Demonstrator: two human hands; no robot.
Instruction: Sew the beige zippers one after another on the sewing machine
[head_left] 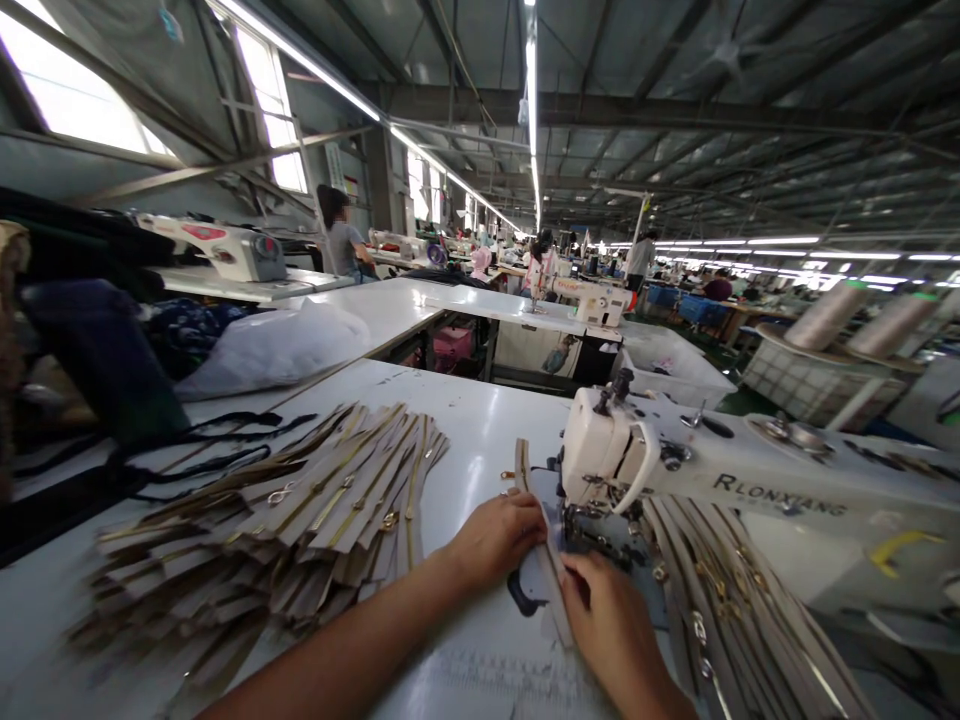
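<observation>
One grey-beige zipper [553, 575] lies lengthwise before the sewing machine [611, 450], its far end with a gold pull [508, 475] pointing away from me. My left hand [499, 535] rests over its upper part, fingers curled down on the tape. Lower along the same strip, my right hand [607, 610] pinches its right edge between thumb and fingers. The machine's needle area is just right of the strip, its details partly dark. A big pile of zippers [322, 510] spreads on the white table to my left. More zippers [742, 590] hang beyond my right hand under the machine arm.
Black straps [217, 440] and a white plastic bag [277, 345] lie at the left of the table. Large thread cones [829, 312] stand at the right. Another sewing machine [592, 297] is ahead, beside a white bin [671, 365]. A person [345, 240] sits farther back.
</observation>
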